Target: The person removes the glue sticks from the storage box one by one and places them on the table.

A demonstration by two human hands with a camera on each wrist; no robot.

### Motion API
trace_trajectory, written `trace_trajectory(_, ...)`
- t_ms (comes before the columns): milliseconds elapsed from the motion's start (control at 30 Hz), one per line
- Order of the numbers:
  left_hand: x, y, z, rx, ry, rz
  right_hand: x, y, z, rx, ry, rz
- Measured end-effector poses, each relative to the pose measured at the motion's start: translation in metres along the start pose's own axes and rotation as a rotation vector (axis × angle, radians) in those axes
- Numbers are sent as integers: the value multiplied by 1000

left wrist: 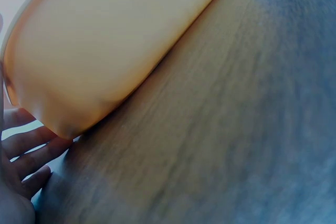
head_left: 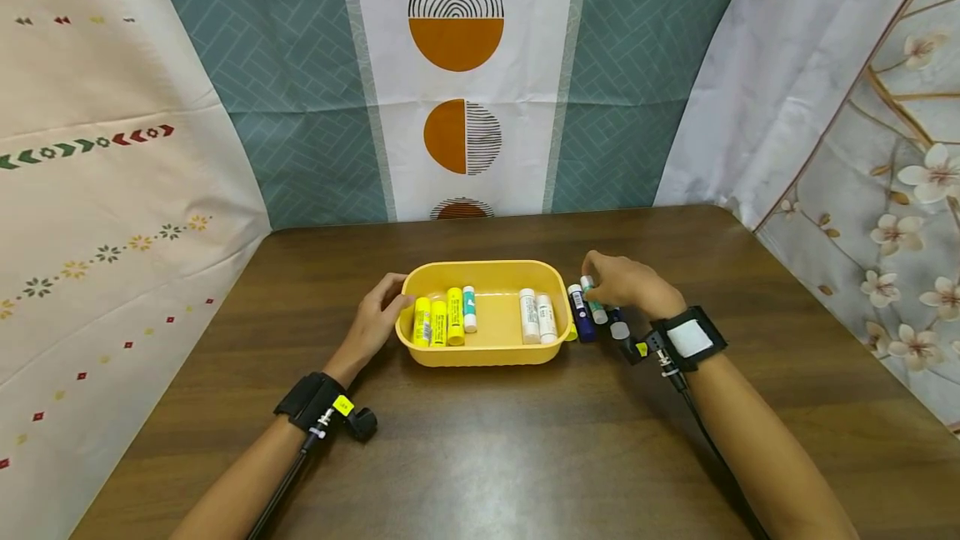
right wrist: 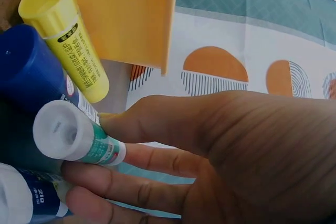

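Note:
My left hand [head_left: 375, 319] holds the left end of a yellow plastic tray [head_left: 480, 357], thumb at the rim and fingers along the outer wall. Right of the tray, my right hand [head_left: 630, 283] pinches a white-and-green glue stick [right wrist: 63, 129] between thumb and fingers. On one side of that stick stands a dark blue glue stick [head_left: 582, 315], with a yellow glue stick [right wrist: 65, 40] between it and the tray wall. On the other side is a blue glue stick with a white end [right wrist: 37, 195], partly hidden by my hand in the head view.
Inside the tray, several yellow glue sticks [head_left: 438, 323] and a white-and-teal one [head_left: 469, 309] stand at the left. Two white glue sticks [head_left: 529, 317] lean at the right end. The brown wooden table [head_left: 480, 440] ends at hanging cloths [head_left: 300, 107] behind and beside it.

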State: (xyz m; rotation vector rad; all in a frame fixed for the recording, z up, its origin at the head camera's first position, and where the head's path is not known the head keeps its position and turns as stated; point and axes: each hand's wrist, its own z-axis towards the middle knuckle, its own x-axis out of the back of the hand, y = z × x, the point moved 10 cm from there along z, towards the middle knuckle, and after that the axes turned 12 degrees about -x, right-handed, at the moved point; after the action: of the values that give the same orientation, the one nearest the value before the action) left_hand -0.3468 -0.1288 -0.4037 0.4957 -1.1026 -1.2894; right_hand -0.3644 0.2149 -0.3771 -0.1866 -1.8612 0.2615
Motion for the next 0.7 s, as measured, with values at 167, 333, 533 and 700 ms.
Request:
trace_trajectory(167,-1,2,-1,-3,-1,-3,-3,2,2,-16,-6,-30)
trace_trajectory(333,0,3,-1,2,-3,10,-3,3,2,-31,9,-68)
trace_trajectory(533,-1,3,-1,-6,-11,12,-1,2,-1,-49,17,-65)
trace_trajectory(700,0,3,0,-15,-12,9,2,-1,-3,-44,17,-46)
